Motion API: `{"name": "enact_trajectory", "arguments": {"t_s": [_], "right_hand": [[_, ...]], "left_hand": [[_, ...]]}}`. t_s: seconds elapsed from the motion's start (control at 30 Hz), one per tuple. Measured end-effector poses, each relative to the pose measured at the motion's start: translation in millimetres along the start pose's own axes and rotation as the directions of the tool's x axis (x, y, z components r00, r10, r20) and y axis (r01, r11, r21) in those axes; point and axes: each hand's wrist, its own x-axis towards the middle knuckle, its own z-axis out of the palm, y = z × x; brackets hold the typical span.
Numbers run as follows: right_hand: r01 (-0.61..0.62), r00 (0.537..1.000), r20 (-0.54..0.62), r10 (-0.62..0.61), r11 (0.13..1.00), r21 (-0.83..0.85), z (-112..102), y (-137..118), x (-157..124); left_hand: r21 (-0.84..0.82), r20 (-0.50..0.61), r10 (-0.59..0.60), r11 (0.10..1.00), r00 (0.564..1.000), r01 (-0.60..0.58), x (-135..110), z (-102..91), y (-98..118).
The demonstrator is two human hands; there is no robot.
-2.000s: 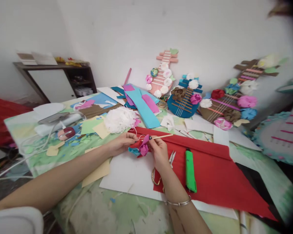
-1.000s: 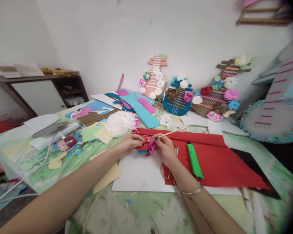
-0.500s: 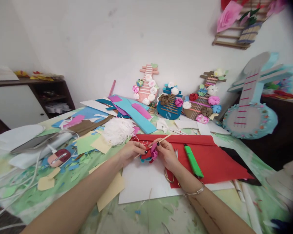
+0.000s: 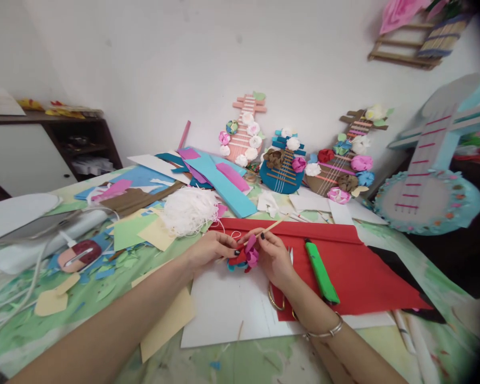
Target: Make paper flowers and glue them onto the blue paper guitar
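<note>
At the near edge of the red sheet point(image 4: 356, 266), both hands meet over a small paper flower cluster point(image 4: 245, 260) of red, pink and blue petals, raised just off the white sheet point(image 4: 224, 314) beneath. The left hand point(image 4: 212, 249) pinches the cluster from its side with thumb and forefinger. The right hand point(image 4: 275, 257) nips a thin wooden stick point(image 4: 269, 228) that slants up and away from the petals (whether the stick runs through the cluster or only against it is hard to tell at this size). Held fingertip to fingertip like this, the piece seems braced from two sides so that it cannot turn. Scissors point(image 4: 275, 298) lie half under the right wrist and a green utility knife point(image 4: 322, 273) lies just beside it on the red, both within easy reach. Behind, a white string bundle point(image 4: 190, 209) and blue paper strips point(image 4: 224, 184) crowd the scrap-strewn green table point(image 4: 264, 362). Flower-trimmed guitar cutouts point(image 4: 282, 165) lean on the white wall point(image 4: 184, 64), with a dark cabinet point(image 4: 104, 141) at the left.
</note>
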Motion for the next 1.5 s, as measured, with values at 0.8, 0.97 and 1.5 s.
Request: {"name": "enact_trajectory", "arguments": {"t_s": [0.8, 0.97, 1.5], "right_hand": [[-0.047, 0.979, -0.204, -0.028, 0.933, -0.356, 14, 8, -8], [-0.052, 0.982, -0.191, 0.002, 0.965, -0.258, 9, 9, -8], [0.001, 0.989, -0.146, -0.038, 0.969, -0.246, 7, 11, -7]], "left_hand": [[0.231, -0.048, 0.090, 0.970, 0.995, -0.077, 0, 1.5, -8], [0.176, 0.070, 0.082, 0.980, 0.994, -0.093, -6, -1.2, 0], [0.408, 0.127, 0.187, 0.885, 0.974, -0.223, -6, -5.6, 2]]}}
